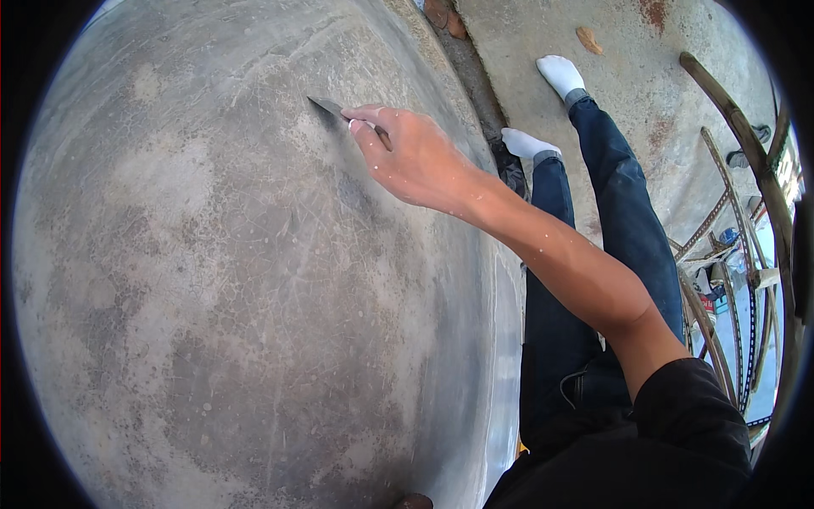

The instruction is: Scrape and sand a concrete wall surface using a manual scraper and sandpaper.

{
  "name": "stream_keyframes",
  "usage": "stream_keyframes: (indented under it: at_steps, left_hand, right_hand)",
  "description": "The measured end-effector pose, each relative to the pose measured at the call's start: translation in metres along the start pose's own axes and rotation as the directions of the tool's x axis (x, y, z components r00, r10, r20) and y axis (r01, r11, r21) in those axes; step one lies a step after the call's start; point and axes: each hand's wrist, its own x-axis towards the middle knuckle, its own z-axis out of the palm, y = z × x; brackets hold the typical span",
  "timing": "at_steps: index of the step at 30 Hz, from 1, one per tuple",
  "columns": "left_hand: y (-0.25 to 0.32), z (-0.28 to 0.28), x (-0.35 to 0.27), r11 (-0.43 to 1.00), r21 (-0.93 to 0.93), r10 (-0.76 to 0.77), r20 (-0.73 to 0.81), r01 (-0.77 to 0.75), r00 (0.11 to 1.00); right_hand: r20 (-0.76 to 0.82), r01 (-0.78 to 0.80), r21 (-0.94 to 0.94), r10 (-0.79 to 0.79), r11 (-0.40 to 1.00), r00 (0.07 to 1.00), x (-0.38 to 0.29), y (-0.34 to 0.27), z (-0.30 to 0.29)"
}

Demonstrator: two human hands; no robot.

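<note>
My right hand [407,156] reaches in from the lower right and grips a small metal scraper or pointed trowel [327,106] near its blade. Part of a brown handle shows between my fingers. The blade lies low over or against a broad grey cement surface [254,267], its tip towards the upper left; contact is not plain. Fine cracks and pale patches mark this surface. Whitish specks dot my hand and forearm. My left hand is not recognisable in view; a small dark brown shape [414,502] at the bottom edge is too cut off to name.
The cement surface ends in a rounded edge [502,318] beside my legs in jeans. My white-socked feet [561,75] rest on a concrete floor [610,95] with a dry leaf [589,40]. A narrow gap runs along the floor. Wooden poles [731,108] and perforated metal bars [728,175] stand at right.
</note>
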Motion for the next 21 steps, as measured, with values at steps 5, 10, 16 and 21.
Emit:
stream_keyframes:
  at_steps: [5, 10, 16, 21]
  left_hand:
    - [0.002, 0.0, 0.0, 1.0, -0.015, 0.003, -0.008, -0.003, 1.0]
    - [0.001, -0.001, -0.001, 1.0, 0.005, 0.008, -0.001, -0.008, 1.0]
    - [0.002, 0.0, 0.0, 1.0, -0.002, 0.016, -0.011, -0.016, 1.0]
    - [0.001, 0.002, -0.002, 1.0, 0.007, 0.027, -0.02, -0.026, 0.999]
  right_hand:
    - [-0.011, -0.14, 0.137, 0.143, 0.981, 0.99, 0.051, -0.009, -0.007]
    - [0.037, 0.02, 0.209, -0.028, 0.978, 0.999, -0.014, 0.006, 0.007]
    - [0.109, -0.134, 0.151, 0.118, 0.979, 0.987, 0.03, -0.029, -0.017]
    - [0.087, -0.032, 0.162, 0.018, 0.986, 0.996, 0.002, -0.02, -0.003]
